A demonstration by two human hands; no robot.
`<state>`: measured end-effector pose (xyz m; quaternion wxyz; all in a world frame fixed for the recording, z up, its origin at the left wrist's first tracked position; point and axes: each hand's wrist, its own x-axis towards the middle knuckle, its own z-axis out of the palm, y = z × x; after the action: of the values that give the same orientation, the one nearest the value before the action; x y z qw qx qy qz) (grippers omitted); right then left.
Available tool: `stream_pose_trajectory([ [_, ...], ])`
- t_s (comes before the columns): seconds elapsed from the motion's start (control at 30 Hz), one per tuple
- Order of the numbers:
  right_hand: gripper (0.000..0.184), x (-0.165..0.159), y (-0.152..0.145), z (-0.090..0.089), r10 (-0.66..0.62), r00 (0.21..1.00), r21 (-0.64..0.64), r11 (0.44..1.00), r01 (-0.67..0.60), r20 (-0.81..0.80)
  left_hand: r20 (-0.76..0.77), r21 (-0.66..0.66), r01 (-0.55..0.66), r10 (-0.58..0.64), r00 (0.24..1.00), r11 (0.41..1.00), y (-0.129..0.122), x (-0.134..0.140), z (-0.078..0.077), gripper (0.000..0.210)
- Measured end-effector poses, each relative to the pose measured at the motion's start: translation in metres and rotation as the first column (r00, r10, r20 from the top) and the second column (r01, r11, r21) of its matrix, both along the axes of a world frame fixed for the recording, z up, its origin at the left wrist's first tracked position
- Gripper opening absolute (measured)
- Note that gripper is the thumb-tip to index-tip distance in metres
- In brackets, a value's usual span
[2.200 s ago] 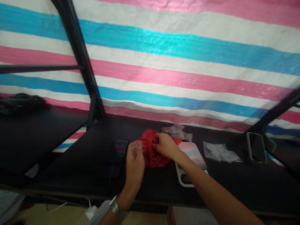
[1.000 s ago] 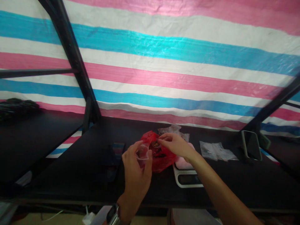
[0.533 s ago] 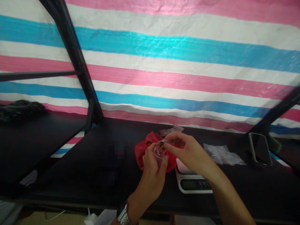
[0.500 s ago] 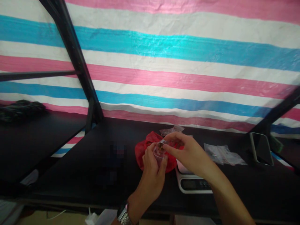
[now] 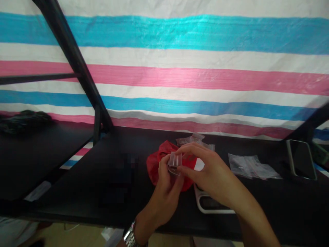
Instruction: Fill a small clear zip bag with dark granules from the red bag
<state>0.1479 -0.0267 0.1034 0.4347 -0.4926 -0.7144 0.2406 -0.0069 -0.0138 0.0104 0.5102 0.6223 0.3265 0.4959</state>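
A: Striped pink, blue and white tarp (image 5: 180,75) behind a black counter (image 5: 108,178). Where's the little clear bag?

B: The small clear bag (image 5: 175,162) is pinched between both hands, above the red bag (image 5: 156,164). Left hand (image 5: 168,185) grips it from below, right hand (image 5: 205,168) closes on its top (contents unclear).

A: Nearby?

B: A white scale (image 5: 208,204), loose clear bags (image 5: 250,166), a phone (image 5: 300,159).

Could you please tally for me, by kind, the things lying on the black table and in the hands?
Red plastic bag: 1
Small clear bag held in both hands: 1
Heaps of clear bags: 2
White scale: 1
Phone: 1
Total: 6
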Motion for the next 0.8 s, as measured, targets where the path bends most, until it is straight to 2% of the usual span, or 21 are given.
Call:
stream_pose_trajectory([
  [0.07,0.028,0.005,0.003,0.0,-0.055,0.998,0.019,0.998,0.056,-0.031,0.022,0.002,-0.033,0.033,0.999,0.999,0.002,-0.001,-0.001,0.039],
  [0.2,0.024,0.011,0.012,-0.004,-0.167,0.985,0.033,0.985,0.169,-0.043,0.044,0.097,-0.211,0.207,0.977,0.973,0.003,-0.002,-0.006,0.035],
  [0.27,0.022,0.012,0.015,-0.006,-0.16,0.986,0.007,0.987,0.159,0.038,0.06,0.154,-0.256,0.25,0.966,0.954,0.0,-0.002,-0.006,0.038],
  [0.37,0.021,0.01,0.017,-0.008,-0.137,0.957,-0.062,0.986,0.158,0.256,0.1,0.174,-0.297,0.283,0.954,0.939,-0.003,-0.001,-0.001,0.038],
  [0.47,0.02,0.009,0.018,-0.011,-0.131,0.843,-0.097,0.973,0.211,0.522,0.17,0.078,-0.375,0.359,0.918,0.924,-0.002,-0.004,0.01,0.036],
  [0.53,0.021,0.006,0.02,-0.015,-0.129,0.754,-0.099,0.963,0.249,0.644,0.266,-0.056,-0.456,0.454,0.85,0.888,0.0,-0.008,0.017,0.038],
  [0.6,0.021,0.001,0.025,-0.021,-0.135,0.698,-0.081,0.96,0.268,0.704,0.341,-0.157,-0.513,0.534,0.774,0.844,-0.001,-0.012,0.021,0.04],
  [0.67,0.02,-0.007,0.031,-0.028,-0.159,0.675,-0.042,0.961,0.272,0.72,0.294,-0.174,-0.535,0.563,0.773,0.826,-0.005,-0.013,0.02,0.041],
  [0.8,0.019,-0.03,0.044,-0.046,-0.24,0.703,0.026,0.953,0.301,0.669,-0.03,-0.123,-0.542,0.543,0.839,0.831,-0.011,-0.009,0.007,0.036],
])
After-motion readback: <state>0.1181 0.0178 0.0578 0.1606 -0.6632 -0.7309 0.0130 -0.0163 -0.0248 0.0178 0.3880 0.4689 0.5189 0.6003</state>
